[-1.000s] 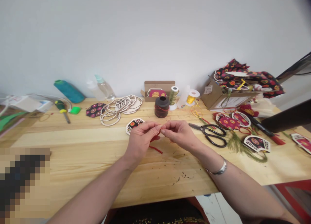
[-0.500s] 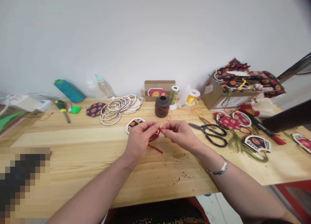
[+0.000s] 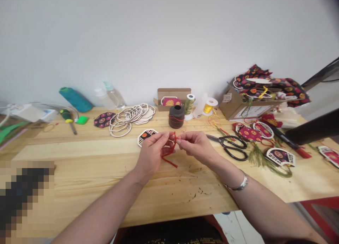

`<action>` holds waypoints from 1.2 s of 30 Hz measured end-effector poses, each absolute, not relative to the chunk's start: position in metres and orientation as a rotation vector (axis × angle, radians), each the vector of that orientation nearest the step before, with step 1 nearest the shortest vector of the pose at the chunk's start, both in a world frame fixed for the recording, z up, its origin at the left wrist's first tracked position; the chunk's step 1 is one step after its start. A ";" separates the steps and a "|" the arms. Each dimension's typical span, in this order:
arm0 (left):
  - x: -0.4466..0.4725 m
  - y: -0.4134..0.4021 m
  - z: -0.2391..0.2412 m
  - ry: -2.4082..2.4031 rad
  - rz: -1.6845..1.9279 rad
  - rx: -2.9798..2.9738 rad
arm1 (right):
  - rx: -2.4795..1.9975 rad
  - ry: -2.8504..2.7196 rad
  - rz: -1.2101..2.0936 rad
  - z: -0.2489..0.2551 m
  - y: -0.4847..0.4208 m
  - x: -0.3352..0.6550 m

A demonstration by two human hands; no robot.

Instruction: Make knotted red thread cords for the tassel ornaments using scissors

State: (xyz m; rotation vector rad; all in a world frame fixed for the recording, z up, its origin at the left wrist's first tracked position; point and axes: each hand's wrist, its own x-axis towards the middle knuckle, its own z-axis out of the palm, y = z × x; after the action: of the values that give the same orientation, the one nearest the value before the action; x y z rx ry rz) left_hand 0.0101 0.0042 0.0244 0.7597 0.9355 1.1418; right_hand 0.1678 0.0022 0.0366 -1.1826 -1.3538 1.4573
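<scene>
A red cord [image 3: 169, 162] runs between my two hands above the middle of the table, one loose end hanging down to the right. My left hand [image 3: 153, 150] is closed on the cord, its thumb and fingers bent around a loop. The fingertips of my right hand [image 3: 194, 145] pinch the cord from the other side. Just behind my left hand lies an octagonal ornament [image 3: 144, 136] with a white lattice frame and dark patterned cloth, partly hidden by the hand. Black-handled scissors [image 3: 230, 145] lie to the right of my right hand.
Behind my hands stand a dark thread cone [image 3: 176, 117], a green spool [image 3: 189, 106] and a yellow spool [image 3: 209, 106]. Thin wooden frames [image 3: 127, 118] are heaped at the left. A cardboard box [image 3: 235, 104] holds patterned cloth, with finished ornaments [image 3: 250, 132] before it.
The fingers of both hands have shifted slightly apart. More of the red cord now shows upright between them. The rest of the table looks the same.
</scene>
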 end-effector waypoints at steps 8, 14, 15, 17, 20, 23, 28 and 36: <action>0.011 0.003 0.025 1.020 1.116 0.845 | -1.198 -1.361 1.433 0.033 0.005 0.169; 0.011 0.003 0.023 1.070 1.123 0.878 | -1.208 -1.407 1.419 0.034 0.004 0.169; 0.011 0.003 0.023 1.074 1.126 0.880 | -1.215 -1.410 1.422 0.034 0.004 0.170; 0.012 0.003 0.023 1.078 1.135 0.870 | -1.227 -1.398 1.446 0.034 0.004 0.170; 0.012 0.004 0.024 1.066 1.139 0.851 | -1.224 -1.357 1.496 0.031 0.005 0.171; 0.012 0.004 0.023 1.049 1.135 0.840 | -1.207 -1.311 1.526 0.028 0.006 0.170; 0.012 0.004 0.023 1.031 1.134 0.814 | -1.178 -1.265 1.553 0.026 0.007 0.169; 0.012 0.003 0.023 1.019 1.130 0.813 | -1.188 -1.276 1.555 0.027 0.007 0.169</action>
State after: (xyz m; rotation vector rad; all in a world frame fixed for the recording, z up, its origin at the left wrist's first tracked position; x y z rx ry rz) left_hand 0.0118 0.0029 0.0231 0.8129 1.0188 1.1300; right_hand 0.1689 0.0074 0.0268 -1.1882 -1.2759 1.5545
